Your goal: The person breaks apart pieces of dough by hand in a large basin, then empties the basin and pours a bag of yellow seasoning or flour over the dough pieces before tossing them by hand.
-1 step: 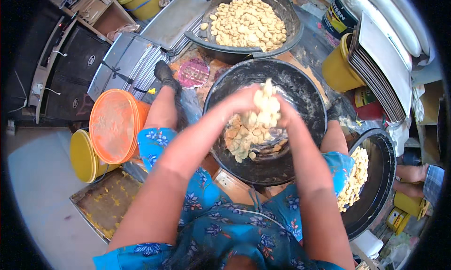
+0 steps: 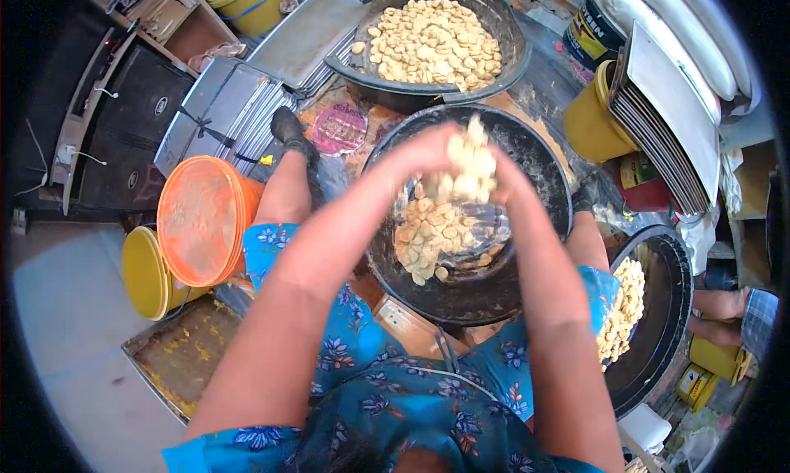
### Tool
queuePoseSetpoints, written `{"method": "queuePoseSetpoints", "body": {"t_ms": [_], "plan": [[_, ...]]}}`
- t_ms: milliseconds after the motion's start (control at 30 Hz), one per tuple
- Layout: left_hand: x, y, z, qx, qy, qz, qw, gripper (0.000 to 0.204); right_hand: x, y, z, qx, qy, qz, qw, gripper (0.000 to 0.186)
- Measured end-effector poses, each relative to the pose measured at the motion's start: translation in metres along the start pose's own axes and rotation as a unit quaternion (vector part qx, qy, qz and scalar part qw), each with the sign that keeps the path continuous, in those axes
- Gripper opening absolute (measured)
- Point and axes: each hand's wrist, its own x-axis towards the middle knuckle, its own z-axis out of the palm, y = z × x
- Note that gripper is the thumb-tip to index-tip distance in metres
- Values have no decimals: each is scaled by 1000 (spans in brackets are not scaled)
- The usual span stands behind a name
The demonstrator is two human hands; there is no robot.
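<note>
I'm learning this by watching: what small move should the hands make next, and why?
Probably lower the left hand and right hand and part them, so the pale pieces between them settle into the black basin: those pieces are bunched above it, and a similar heap lies inside. Blur hides the grip.

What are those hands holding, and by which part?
A clump of pale dough-like pieces, seemingly cupped at its sides between left hand and right hand; blur hides exact contact.
</note>
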Motion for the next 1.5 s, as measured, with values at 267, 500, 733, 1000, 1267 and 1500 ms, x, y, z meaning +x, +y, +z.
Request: {"method": "queuePoseSetpoints", "body": {"t_ms": [267,500,733,1000,1267,1500], "plan": [[81,86,-159,-147,391,40,908,55,-9,-173,108,-9,-9,-299,954,74],[96,-24,-117,-461,361,-31,810,56,48,-81,2,-276,168,-134,937,63],[33,-144,23,-243,-18,-244,939,34,104,72,-158,-425,243,74,869,68],[3,-202,127,226,-5,-161,961,65,102,154,-79,-745,200,38,635,89],[-67,-197,172,111,-355,-229,900,41,-1,140,-91,-633,-169,192,730,68],[-91,-175,171,176,-190,-254,932,50,-13,162,-211,-582,337,67,737,58]]}}
